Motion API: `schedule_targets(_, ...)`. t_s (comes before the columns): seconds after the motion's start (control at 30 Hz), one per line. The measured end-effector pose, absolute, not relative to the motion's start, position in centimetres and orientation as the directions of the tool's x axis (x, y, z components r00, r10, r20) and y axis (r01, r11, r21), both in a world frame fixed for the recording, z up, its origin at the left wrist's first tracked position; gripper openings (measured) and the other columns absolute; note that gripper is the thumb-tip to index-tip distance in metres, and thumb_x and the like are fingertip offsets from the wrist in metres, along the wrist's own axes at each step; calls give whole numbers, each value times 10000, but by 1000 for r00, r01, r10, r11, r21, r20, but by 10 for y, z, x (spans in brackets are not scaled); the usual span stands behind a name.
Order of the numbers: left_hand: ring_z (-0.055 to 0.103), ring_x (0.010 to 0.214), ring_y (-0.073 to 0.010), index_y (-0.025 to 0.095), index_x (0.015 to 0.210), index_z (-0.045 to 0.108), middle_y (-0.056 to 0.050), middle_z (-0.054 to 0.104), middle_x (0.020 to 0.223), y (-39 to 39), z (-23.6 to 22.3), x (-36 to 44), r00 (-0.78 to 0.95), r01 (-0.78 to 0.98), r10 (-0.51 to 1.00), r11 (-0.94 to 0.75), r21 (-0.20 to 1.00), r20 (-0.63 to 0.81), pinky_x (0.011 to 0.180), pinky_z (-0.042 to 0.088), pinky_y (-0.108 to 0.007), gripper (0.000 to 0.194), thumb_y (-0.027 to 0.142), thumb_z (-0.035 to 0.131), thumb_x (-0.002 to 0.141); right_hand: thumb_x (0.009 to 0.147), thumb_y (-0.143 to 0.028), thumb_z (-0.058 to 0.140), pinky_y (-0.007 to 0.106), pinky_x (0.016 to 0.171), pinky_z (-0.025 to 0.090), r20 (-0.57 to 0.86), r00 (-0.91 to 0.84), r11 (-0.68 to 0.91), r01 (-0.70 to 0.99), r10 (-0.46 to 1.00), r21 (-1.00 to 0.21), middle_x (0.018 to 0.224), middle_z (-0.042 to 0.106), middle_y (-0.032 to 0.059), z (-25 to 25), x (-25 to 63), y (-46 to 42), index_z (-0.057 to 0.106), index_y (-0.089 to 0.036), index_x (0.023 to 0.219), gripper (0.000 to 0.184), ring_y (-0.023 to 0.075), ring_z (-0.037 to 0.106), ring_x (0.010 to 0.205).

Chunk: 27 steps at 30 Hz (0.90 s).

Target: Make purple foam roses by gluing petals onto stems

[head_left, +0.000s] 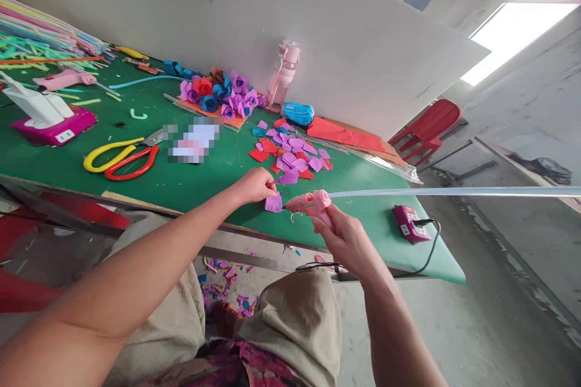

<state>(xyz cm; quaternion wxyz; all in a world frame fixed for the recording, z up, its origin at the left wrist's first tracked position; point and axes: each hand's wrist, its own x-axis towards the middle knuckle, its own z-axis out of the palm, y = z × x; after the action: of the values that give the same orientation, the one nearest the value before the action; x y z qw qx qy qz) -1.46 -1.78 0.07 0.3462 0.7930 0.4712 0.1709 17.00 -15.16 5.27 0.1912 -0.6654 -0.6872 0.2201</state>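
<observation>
My right hand (pixel 347 235) is wrapped round a pink glue gun (pixel 313 202), from whose back a long clear glue stick (pixel 436 192) sticks out to the right. The gun's nozzle points left, at the edge of a purple paper petal (pixel 273 203); whether they touch I cannot tell. Closed in a pinch, my left hand (pixel 258 186) has that petal at its fingertips. Just above the fingers lies a second purple petal (pixel 287 177). Beyond both hands is a loose pile of purple, red and blue petals (pixel 295 154).
Finished paper flowers (pixel 222 93) sit behind, near a pink bottle (pixel 285 72) and a blue packet (pixel 298 113). Scissors (pixel 122 157) lie left, with a power adapter (pixel 54 123), another glue gun (pixel 66 79) and coloured sticks (pixel 45 29). A purple socket block (pixel 411 223) stands right, its cable over the table edge.
</observation>
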Motion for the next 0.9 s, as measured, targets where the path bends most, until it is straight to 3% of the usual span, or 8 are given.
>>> schedule_targets(0.17, 567, 620, -142, 137, 519, 615, -17, 656, 605, -17, -2, -15, 473, 550, 880, -253, 796, -47, 536, 342, -223, 86, 124, 603, 603, 830, -517, 473, 222, 409, 288, -194, 84, -210, 514, 977, -832, 455, 457, -52, 50, 186, -160, 569, -182, 820, 349, 94, 364, 386)
schedule_targets(0.3, 474, 511, -87, 136, 499, 568, 19, 569, 530, -17, -3, -15, 471, 381, 874, -82, 921, -117, 482, 310, -204, 122, 123, 632, 603, 747, -589, 555, 220, 437, 354, -241, 146, -273, 263, 959, -926, 695, 616, 1, 35, 206, -155, 570, -194, 892, 421, 96, 465, 472)
schedule_targets(0.37, 345, 408, -51, 135, 557, 583, 41, 507, 494, -17, -1, -16, 504, 303, 840, 44, 952, -199, 411, 226, -203, 106, 168, 669, 611, 703, -623, 572, 229, 480, 382, -227, 221, -286, 287, 948, -914, 681, 600, 3, 19, 220, -145, 569, -185, 816, 452, 116, 505, 535)
schedule_targets(0.5, 195, 359, -22, 141, 684, 596, 77, 397, 485, -19, 8, -22, 608, 150, 758, 180, 972, -234, 369, 101, -213, 201, 277, 727, 614, 739, -661, 471, 243, 496, 339, -48, 334, -271, 665, 941, -696, 485, 448, -33, -6, 240, -121, 457, -202, 559, 493, 129, 457, 510)
schedule_targets(0.6, 190, 366, -16, 141, 698, 586, 87, 359, 487, -23, 17, -25, 626, 76, 757, 179, 981, -187, 369, 103, -204, 242, 298, 745, 607, 735, -610, 513, 268, 581, 385, 137, 411, -279, 793, 901, -541, 611, 550, 13, -2, 234, -116, 504, -204, 592, 431, 170, 534, 635)
schedule_targets(0.67, 197, 372, -17, 139, 698, 588, 83, 374, 498, -28, 22, -24, 623, 66, 767, 145, 987, -154, 365, 106, -202, 251, 310, 745, 605, 712, -589, 555, 282, 627, 415, 239, 467, -259, 771, 851, -582, 783, 617, 56, 10, 216, -122, 572, -202, 699, 387, 196, 568, 751)
schedule_targets(0.8, 242, 385, -23, 129, 694, 620, 48, 474, 561, -49, 32, -15, 641, 80, 763, 36, 996, -79, 356, 123, -215, 265, 355, 731, 608, 783, -584, 466, 288, 640, 479, -5, 266, -80, 275, 964, -958, 889, 664, 72, 35, 164, -141, 631, -186, 911, 449, 176, 611, 737)
schedule_targets(0.9, 249, 392, -31, 129, 695, 641, 47, 494, 542, -65, 38, -8, 647, 93, 760, -1, 996, -60, 370, 140, -219, 282, 387, 719, 611, 718, -524, 589, 303, 649, 521, -141, 119, -140, -14, 983, -990, 770, 663, 42, 40, 132, -152, 620, -194, 817, 346, 179, 628, 719)
